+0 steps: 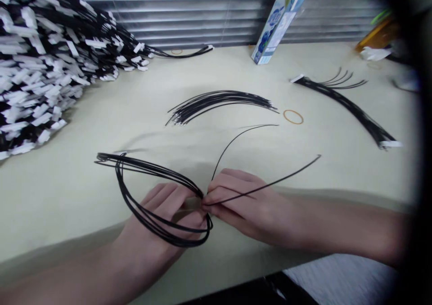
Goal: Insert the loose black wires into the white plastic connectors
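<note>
Bent black wires (151, 164) spread leftward from where my hands meet, low over the table. My left hand (165, 219) is closed, pinching these wires between thumb and fingers, with a loop hanging across its back. Fingertips touching the left ones, my right hand (246, 201) is pinched too. Single black wires (286, 176) run out from its fingertips to the right and upward. Just what lies between the fingertips is hidden. Beyond the hands, a bundle of loose black wires (222, 100) rests on the table, beside a tan rubber band (293, 117).
A large heap of black wires with white connectors (37, 75) fills the left side of the table (124, 111). A blue-and-white drink carton (275, 28) stands near the window blinds (195, 12). At right lies a wire harness (347, 105); crumpled white tissue (374, 53) is behind it.
</note>
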Motion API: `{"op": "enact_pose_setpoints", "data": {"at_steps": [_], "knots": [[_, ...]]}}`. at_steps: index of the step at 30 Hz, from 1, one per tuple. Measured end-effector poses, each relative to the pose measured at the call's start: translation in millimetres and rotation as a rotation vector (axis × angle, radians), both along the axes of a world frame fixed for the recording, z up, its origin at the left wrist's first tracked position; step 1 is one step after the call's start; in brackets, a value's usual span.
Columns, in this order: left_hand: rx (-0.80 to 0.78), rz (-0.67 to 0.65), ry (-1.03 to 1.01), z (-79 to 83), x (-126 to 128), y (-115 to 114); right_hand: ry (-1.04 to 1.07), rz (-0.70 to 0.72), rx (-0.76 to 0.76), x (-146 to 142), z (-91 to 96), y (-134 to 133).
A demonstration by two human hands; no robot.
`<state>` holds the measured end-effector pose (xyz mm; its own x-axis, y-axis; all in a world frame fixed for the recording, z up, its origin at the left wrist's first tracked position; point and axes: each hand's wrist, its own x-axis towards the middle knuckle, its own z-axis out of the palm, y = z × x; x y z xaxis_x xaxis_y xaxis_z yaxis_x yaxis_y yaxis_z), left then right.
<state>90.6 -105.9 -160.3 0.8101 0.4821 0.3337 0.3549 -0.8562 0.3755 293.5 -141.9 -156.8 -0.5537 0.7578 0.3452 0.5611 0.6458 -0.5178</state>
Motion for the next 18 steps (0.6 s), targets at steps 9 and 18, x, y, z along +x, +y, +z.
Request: {"op": "enact_pose_setpoints", "data": {"at_steps": [9,18], "knots": [[0.063,-0.038,-0.045,-4.1,-1.2,1.5,0.488,-0.287,-0.498,6.1,4.4,18.0],[0.119,-0.025,-0.043,-1.5,-1.3,2.2,-0.297,-0.888,-0.076,150.1,17.7,84.6]]}}
